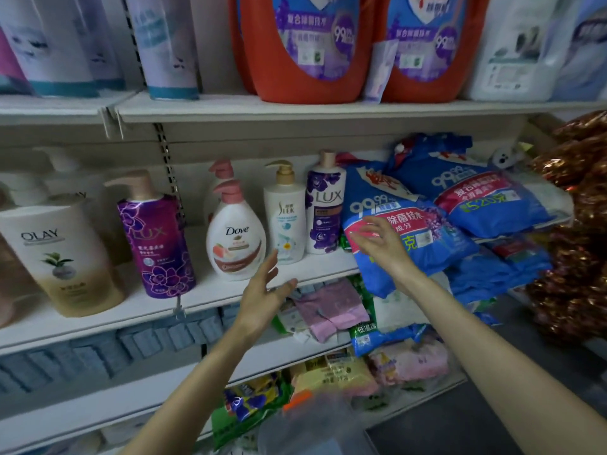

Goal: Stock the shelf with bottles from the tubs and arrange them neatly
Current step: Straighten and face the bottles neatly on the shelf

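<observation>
Both hands are empty. The left hand (262, 292) hovers in the centre of the frame, fingers loosely spread, just in front of the shelf (203, 300) edge and below the Dove bottle (235, 244). The right hand (377, 246), fingers also spread, is at the leaning blue bag (423, 224) right of centre; whether it touches the bag cannot be told.

The bottles stand on the middle shelf: the Olay bottle (62, 254) and the left Lux bottle (156, 244) at the left, then the Dove bottle, the Slek bottle (285, 221) and the right Lux bottle (325, 208) close together.

The main risk seems to be the pile of blue bags: it overhangs the shelf edge and leans towards the right Lux bottle, so a push could slide it off or tip the tall, narrow bottles beside it. The Olay bottle and left Lux bottle stand close to the front edge and look tilted, though that may be the lens; a sleeve or wrist passing could knock them.

Open room lies between the left Lux bottle and the Dove bottle, and behind the front row. The upper shelf board (295, 108) limits lift height.
</observation>
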Demonstrator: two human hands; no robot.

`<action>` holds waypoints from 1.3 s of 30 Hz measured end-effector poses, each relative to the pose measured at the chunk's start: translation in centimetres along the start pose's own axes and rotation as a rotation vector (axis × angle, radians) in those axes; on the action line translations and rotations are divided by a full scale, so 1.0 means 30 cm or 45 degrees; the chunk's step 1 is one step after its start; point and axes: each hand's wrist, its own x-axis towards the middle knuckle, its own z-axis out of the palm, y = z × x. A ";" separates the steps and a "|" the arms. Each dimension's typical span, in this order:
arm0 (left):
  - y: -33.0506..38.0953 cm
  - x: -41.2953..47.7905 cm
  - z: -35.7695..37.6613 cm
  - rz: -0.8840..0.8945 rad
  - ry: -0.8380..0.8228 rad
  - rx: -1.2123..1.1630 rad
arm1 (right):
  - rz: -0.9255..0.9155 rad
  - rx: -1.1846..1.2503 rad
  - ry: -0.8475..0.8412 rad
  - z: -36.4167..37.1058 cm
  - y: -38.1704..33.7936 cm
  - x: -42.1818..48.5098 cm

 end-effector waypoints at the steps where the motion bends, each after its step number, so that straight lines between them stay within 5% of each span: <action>1: 0.005 0.017 0.008 -0.001 0.022 -0.007 | -0.005 -0.019 -0.018 -0.007 -0.004 0.039; 15: -0.009 0.272 0.321 -0.084 0.383 -0.025 | -0.246 -0.102 -0.487 0.014 -0.009 0.576; 27: 0.013 0.370 0.430 -0.047 0.473 0.004 | -0.254 0.058 -0.724 0.031 0.013 0.662; 39: -0.003 0.366 0.427 -0.039 0.468 -0.039 | -0.320 0.012 -0.737 0.004 0.006 0.648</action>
